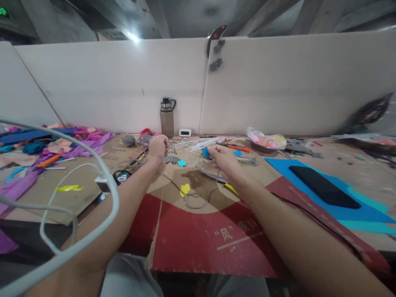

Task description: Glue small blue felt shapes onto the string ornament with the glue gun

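My left hand [159, 151] is closed in a fist above the cardboard, and a grey cord [198, 205] runs out from below it. The cord curls in a loose loop on the cardboard and rises again to my right hand [223, 159]. Between the thumb and fingers of that hand is a small blue star-shaped piece [204, 152]. Two more blue flower-shaped cutouts lie close by, a lighter one [182, 163] between the hands and a darker one [237, 153] beyond my right hand. A yellow cutout [185, 189] rests beside the cord. Scissors [230, 187] lie partly hidden under my right forearm.
A water bottle [167, 119] and a small white device [185, 132] stand at the white partition [117, 82]. To the right, a black phone [323, 186] lies on blue sheets [278, 167]. Colourful scraps [95, 142] cover the left side. A white cable [113, 194] crosses the near left.
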### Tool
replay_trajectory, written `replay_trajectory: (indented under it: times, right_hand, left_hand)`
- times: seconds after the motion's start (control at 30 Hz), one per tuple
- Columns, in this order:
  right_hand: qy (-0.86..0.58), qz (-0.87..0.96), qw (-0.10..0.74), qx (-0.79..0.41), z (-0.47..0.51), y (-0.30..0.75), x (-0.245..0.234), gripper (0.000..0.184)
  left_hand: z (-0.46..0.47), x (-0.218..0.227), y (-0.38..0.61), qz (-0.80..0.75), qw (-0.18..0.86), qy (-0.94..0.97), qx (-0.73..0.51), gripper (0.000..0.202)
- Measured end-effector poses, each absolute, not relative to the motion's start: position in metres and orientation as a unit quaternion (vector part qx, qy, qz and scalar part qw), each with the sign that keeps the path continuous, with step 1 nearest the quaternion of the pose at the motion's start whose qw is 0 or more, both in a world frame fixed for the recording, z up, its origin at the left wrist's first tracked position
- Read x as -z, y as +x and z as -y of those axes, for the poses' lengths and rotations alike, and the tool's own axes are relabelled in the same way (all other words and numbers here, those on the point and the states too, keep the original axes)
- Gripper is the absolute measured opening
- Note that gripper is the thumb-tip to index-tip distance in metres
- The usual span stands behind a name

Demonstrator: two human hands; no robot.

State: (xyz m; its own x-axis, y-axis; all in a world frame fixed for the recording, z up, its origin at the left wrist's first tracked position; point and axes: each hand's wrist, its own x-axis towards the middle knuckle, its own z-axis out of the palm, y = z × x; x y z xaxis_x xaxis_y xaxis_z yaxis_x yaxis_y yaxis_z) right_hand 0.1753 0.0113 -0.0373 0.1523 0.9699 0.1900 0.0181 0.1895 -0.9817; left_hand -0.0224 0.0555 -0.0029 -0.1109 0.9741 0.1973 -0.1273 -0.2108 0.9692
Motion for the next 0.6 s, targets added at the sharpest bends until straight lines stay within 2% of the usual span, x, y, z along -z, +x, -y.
replay_trajectory:
  times: [0.17, 0.27, 0.37, 0.6]
  right_hand:
    - [-0.488, 0.499, 0.588, -0.408, -0.010, 0.177, 0.035, 0.038]
    - [-0.487, 0.500, 0.595, -0.399, -0.011, 0.177, 0.035, 0.038]
    - [-0.488, 0.502, 0.599, -0.389, -0.012, 0.177, 0.035, 0.036]
    - [-0.498, 0.520, 0.597, -0.354, -0.015, 0.179, 0.037, 0.031]
  left_hand:
    - [-0.065, 0.010, -0.027, -0.438, 0.444, 0.477, -0.620, 0.014]
    - [-0.069, 0.018, -0.026, -0.410, 0.451, 0.512, -0.605, 0.002]
    - [-0.072, 0.022, -0.025, -0.368, 0.439, 0.556, -0.602, 0.014]
    - [-0.076, 0.020, -0.037, -0.390, 0.429, 0.555, -0.597, 0.017]
